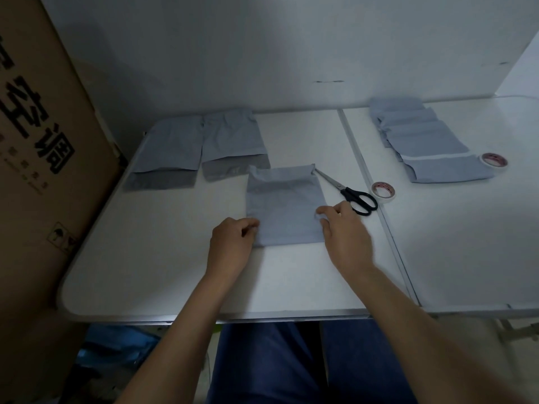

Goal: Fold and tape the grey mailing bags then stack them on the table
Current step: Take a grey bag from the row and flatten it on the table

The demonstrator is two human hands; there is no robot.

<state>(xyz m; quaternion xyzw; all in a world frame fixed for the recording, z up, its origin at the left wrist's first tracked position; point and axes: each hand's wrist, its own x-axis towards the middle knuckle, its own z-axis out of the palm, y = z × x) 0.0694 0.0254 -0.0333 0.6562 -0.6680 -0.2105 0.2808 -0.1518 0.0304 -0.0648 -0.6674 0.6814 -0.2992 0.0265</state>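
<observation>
Both grips pinch the grey mailing bag (284, 205): left hand (232, 243) and right hand (345, 233) at its side edges.

A white table (180, 275) is seen, split by a seam right of centre. On it are laid two bags (201, 147) side by side at the far left, one bag (284, 205) at the middle, scissors (354, 196) just beside it, two tape rolls (383, 191), and overlapping bags (428, 141) at the far right.

Dim, bluish, soft-focus wide-angle view with bowed edges.
</observation>
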